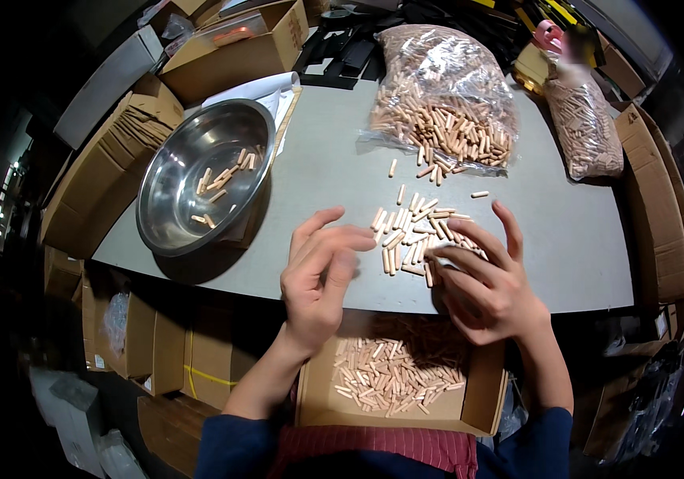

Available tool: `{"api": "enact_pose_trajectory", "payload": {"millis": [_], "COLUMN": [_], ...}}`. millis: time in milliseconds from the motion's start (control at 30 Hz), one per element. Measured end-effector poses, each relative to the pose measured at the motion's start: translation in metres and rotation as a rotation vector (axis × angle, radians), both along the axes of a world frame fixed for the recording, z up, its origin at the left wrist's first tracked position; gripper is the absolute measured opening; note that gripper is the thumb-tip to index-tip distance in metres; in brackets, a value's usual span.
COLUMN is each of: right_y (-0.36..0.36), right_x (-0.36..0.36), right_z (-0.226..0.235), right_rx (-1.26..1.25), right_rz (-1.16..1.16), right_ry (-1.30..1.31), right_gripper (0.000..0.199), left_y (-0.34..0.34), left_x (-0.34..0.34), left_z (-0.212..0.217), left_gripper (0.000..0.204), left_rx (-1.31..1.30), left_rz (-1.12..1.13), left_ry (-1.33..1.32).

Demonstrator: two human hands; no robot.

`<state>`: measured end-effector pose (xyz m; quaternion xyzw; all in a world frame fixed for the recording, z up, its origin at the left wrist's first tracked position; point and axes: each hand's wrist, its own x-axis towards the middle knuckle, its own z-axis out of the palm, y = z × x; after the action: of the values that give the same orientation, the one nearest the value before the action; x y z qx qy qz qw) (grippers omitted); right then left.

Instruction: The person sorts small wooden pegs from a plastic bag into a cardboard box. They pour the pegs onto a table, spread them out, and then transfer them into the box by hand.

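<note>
Steel, shiny and round, the bowl (198, 180) sits far left on the grey bench (565, 239), a few short wooden dowels inside. Nearer, the left hand (318, 279) hovers loosely curled, its grip released. Right of it, ribbed pale dowels (410, 235) lie scattered within reach; the right hand (485, 283) spreads its fingers over them, grasping nothing clearly. A cardboard box (481, 395) below catches more.
</note>
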<state>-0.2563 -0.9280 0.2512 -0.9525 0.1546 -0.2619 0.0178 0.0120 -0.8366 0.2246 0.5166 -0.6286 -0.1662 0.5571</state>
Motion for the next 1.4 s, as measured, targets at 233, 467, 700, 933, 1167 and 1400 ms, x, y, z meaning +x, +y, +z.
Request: {"api": "enact_pose_trajectory", "payload": {"millis": [233, 467, 700, 933, 1167, 1400], "right_y": [0.029, 0.045, 0.064, 0.081, 0.080, 0.078], "right_x": [-0.024, -0.023, -0.005, 0.005, 0.007, 0.016], "right_z": [-0.024, -0.033, -0.001, 0.006, 0.014, 0.004], "right_rx": [-0.217, -0.269, 0.680, 1.124, 1.183, 1.083], "right_rz": [-0.053, -0.092, -0.181, -0.050, 0.013, 0.048], "right_ry": [0.008, -0.104, -0.361, -0.534, -0.429, -0.459], "right_gripper": [0.028, 0.017, 0.020, 0.042, 0.049, 0.043], "left_y": [-0.002, -0.003, 0.017, 0.027, 0.035, 0.036], "left_x": [-0.003, -0.003, -0.028, -0.036, -0.036, -0.032], "left_z": [-0.002, -0.003, 0.014, 0.031, 0.040, 0.043], "left_gripper": [0.024, 0.019, 0.029, 0.017, 0.010, 0.007], "left_rx": [-0.053, -0.135, -0.051, 0.099, 0.263, 0.263], "left_rz": [0.010, 0.045, -0.142, -0.314, -0.343, -0.285], "left_ry": [-0.105, -0.140, -0.082, 0.083, 0.174, 0.118]}}
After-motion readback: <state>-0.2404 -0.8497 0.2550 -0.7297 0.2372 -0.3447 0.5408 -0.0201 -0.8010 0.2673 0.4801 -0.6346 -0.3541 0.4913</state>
